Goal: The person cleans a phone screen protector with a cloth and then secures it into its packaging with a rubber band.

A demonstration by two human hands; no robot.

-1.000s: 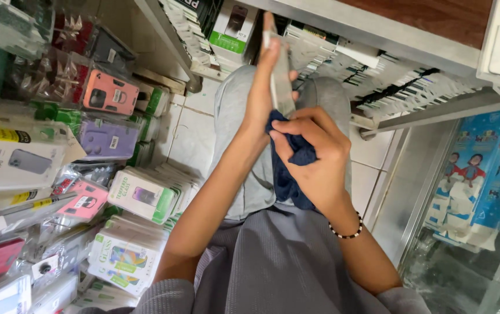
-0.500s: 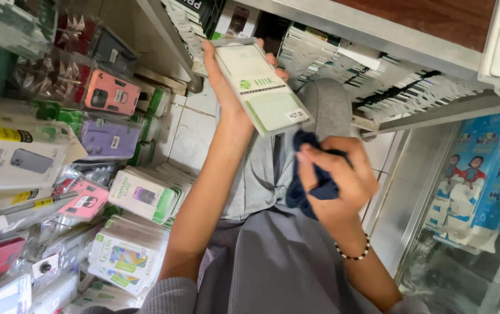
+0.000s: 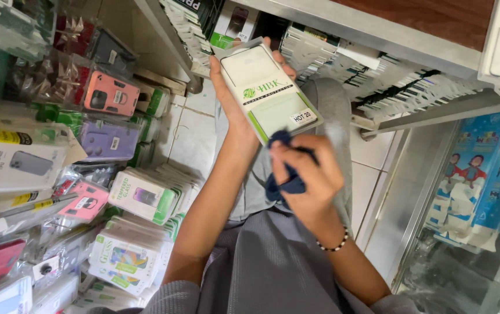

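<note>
My left hand (image 3: 233, 110) holds up a flat white and green screen protector package (image 3: 268, 93), its face turned toward me. My right hand (image 3: 311, 177) is closed on a bunched dark blue cloth (image 3: 282, 174), and the cloth touches the lower edge of the package. A beaded bracelet (image 3: 334, 244) circles my right wrist. Both forearms rise from my grey clothed lap (image 3: 273, 261).
Stacks of packaged phone cases and screen protectors (image 3: 87, 174) fill the left side down to the tiled floor (image 3: 186, 139). A metal shelf (image 3: 377, 29) with rows of packages runs overhead at right. A blue printed pack (image 3: 473, 174) sits behind glass at right.
The package turned from edge-on to face-up in my left hand and tilted toward me. My right hand with the cloth dropped away, then came up to the package's lower edge.
</note>
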